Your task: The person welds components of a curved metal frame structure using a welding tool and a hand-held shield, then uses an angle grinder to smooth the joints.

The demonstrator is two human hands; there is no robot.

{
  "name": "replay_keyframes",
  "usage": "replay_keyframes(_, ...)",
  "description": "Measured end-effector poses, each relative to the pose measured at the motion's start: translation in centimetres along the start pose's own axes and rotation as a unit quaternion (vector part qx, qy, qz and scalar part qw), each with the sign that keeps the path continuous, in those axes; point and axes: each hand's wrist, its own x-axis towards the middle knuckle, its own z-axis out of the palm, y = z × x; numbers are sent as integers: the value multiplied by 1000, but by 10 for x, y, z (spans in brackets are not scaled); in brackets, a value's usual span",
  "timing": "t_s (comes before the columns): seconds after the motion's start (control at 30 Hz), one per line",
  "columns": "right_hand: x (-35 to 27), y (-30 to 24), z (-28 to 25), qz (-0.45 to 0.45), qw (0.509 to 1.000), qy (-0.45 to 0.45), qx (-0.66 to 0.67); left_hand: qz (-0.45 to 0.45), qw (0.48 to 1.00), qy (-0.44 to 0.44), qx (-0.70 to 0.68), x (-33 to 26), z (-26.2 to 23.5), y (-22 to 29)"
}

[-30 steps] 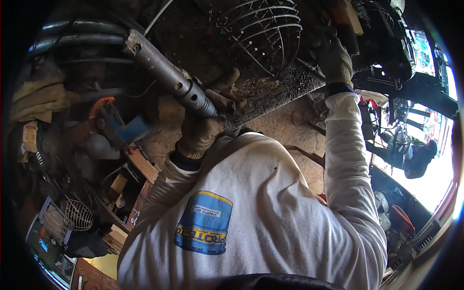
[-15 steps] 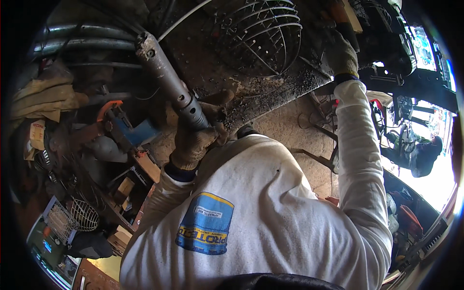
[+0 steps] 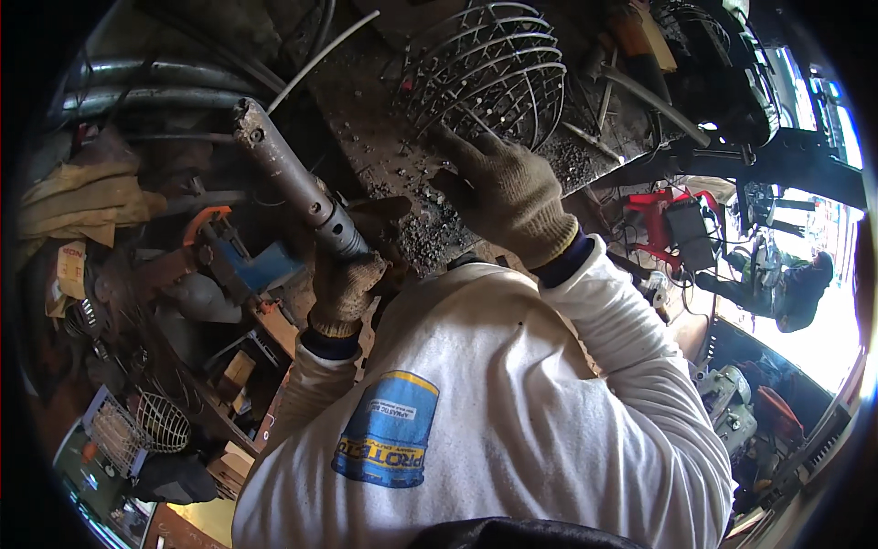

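Observation:
My left hand (image 3: pixel 346 291), in a brown knit work glove, is wrapped round the lower end of a metal pipe (image 3: pixel 291 181). The pipe is tilted up and to the left, with round holes in its side and a worn, rough upper end. My right hand (image 3: pixel 517 197), gloved alike, hovers at the bench's near edge with its fingers apart and nothing in them. Just beyond its fingertips lies a domed wire cage (image 3: pixel 494 78). Small dark metal bits (image 3: pixel 430 233) are scattered on the bench between my hands.
A long pale handle (image 3: pixel 654 102) lies at the bench's right, near an orange-and-black tool (image 3: pixel 640 41). A thin rod (image 3: pixel 325 59) sticks out behind the pipe. A blue-and-orange tool (image 3: pixel 242 252) is on the left. At far right a person (image 3: pixel 791 288) is outside.
My right hand has come from the bench's far right back toward the middle, leaving the pale handle lying there. The pipe in my left hand has shifted slightly left and down.

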Motion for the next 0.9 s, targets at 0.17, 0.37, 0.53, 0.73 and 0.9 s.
replay_keyframes(0.17,-25,30,-23,107,994,18,-11,24,999,23,12,-2,10,8)
replay_keyframes(0.37,-70,166,-58,207,948,170,-172,-35,994,20,-97,0,-6,4)
replay_keyframes(0.53,-58,182,-78,202,962,101,-156,-42,999,0,-10,6,3,19)
replay_keyframes(0.73,-13,176,-59,263,946,-50,-181,-32,998,-41,-17,11,15,19)
replay_keyframes(0.9,8,183,-40,318,921,-133,-182,-58,998,22,-10,0,22,21)
